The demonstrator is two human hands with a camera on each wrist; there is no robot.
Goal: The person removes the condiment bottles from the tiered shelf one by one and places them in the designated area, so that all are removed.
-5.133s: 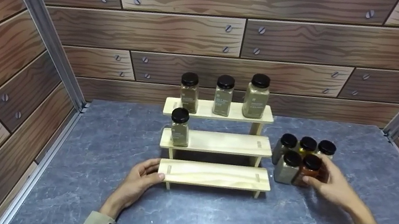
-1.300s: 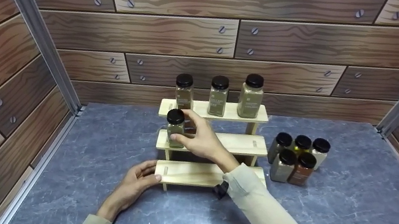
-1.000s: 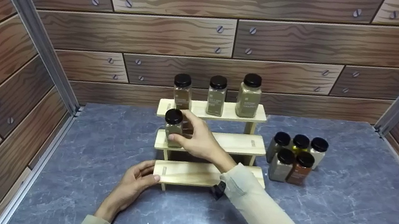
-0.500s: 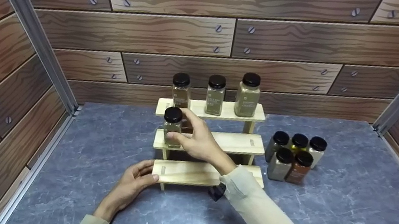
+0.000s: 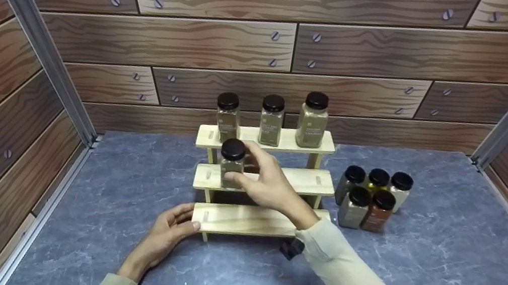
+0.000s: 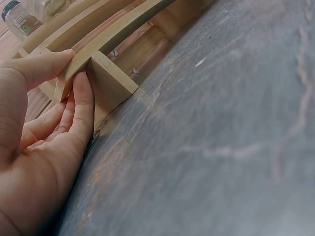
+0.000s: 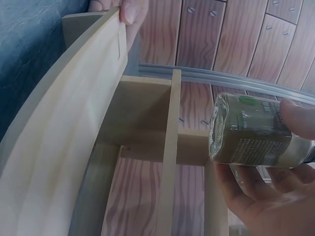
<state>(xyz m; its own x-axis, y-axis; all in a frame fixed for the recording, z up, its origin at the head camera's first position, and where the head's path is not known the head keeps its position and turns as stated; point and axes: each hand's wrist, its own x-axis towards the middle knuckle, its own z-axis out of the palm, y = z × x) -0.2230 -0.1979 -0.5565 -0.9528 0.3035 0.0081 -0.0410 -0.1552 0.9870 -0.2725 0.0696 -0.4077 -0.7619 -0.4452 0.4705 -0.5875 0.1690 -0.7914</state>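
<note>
My left hand [image 5: 170,231] pinches the left end of the bottom board of a three-tier wooden spice rack [image 5: 246,220]. In the left wrist view its thumb lies on top and its fingers are underneath. My right hand [image 5: 270,183] holds a black-capped glass spice jar [image 5: 230,164], upright, near the left end of the middle tier. In the right wrist view the jar [image 7: 251,130] shows its base, which looks apart from the middle board. Three more capped jars stand on the top tier: left [image 5: 228,120], middle [image 5: 271,122] and right [image 5: 312,124].
Several spice jars stand grouped on the blue-grey marbled table [image 5: 232,282] right of the rack, including a grey one [image 5: 353,212] and a red-brown one [image 5: 377,217]. Wood-patterned panels [image 5: 218,45] with metal corner rails [image 5: 27,30] enclose the back and sides.
My right hand left the grouped jars at the right and took hold of the jar on the middle tier. Over the last half second that jar shifted slightly right. My left hand stays put.
</note>
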